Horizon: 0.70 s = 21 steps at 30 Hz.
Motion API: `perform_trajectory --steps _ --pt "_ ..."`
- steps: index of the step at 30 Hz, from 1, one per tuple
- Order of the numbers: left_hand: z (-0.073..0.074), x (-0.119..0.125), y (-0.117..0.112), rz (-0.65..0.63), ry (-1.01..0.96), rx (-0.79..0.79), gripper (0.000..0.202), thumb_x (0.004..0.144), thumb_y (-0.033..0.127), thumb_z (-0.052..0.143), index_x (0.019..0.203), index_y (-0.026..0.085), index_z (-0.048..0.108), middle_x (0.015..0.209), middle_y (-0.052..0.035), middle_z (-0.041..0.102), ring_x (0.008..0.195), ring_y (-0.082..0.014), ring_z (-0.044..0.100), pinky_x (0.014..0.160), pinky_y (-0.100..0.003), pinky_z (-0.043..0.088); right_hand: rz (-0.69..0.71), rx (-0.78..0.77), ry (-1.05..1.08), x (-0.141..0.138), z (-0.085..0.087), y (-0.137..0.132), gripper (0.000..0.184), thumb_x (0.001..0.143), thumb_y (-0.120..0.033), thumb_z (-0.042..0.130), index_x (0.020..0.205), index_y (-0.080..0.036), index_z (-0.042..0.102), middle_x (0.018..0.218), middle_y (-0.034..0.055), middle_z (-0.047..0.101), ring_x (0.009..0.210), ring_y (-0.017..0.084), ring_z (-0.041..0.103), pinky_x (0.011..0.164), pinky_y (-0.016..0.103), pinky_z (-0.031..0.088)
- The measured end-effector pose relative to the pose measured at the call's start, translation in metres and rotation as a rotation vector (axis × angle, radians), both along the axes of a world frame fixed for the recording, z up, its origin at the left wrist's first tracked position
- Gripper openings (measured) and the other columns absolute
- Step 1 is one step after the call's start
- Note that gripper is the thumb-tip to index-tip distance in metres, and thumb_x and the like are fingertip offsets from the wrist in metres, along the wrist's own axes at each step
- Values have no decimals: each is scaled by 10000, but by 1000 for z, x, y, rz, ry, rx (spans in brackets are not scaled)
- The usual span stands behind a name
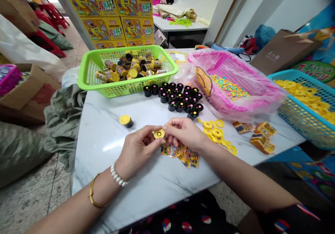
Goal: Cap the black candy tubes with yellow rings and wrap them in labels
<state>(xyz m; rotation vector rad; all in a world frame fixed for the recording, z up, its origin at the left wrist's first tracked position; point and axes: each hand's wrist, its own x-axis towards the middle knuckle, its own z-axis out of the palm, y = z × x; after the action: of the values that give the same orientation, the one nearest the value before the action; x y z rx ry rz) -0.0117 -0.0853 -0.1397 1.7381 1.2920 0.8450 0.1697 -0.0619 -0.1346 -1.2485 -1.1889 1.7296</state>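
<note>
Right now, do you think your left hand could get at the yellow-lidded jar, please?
Probably yes: the left hand is close to the jar, with nothing between them, though it is pinching a yellow disc.

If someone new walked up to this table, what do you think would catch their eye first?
Three bright baskets would: a green basket of small canisters, a plastic-lined pink basket of tiny coloured beads, and, far right, a blue basket of yellow rings. In front, the left hand and right hand pinch a small yellow disc above the marble table.
</note>
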Motion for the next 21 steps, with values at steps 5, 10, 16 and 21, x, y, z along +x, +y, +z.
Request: perform_trajectory --steps 5,10,16,21 --pt "4 -1 6 -33 -152 -297 323 808 333 688 1087 176 645 594 73 487 420 -64 449 381 -173 350 49 -248 284 11 -3 8 209 776 -312 693 790 -107 661 663 35 687 504 95 632 465 180 528" --pt "5 -5 13 -140 -244 -491 367 798 343 693 1118 179 616 599 57 542 458 -107 558 385 -195 451 62 -267 272 11 -8 10 252 764 -345 735 766 -126 610 623 26 683 460 105 632 409 174 526" --pt "16 -14 14 -233 -305 -701 496 848 413 640 1277 181 549 603 34 598 415 -106 569 374 -192 457 73 -309 200 11 -3 6 221 841 -341 671 858 -132 601 653 63 717 504 147 691 427 190 552" --pt "18 -16 15 -213 -423 -828 436 868 392 621 1240 165 617 785 -47 686 538 -124 652 440 -202 521 98 -331 219 17 0 6 185 870 -278 642 910 -97 651 700 109 747 595 137 727 575 184 597"
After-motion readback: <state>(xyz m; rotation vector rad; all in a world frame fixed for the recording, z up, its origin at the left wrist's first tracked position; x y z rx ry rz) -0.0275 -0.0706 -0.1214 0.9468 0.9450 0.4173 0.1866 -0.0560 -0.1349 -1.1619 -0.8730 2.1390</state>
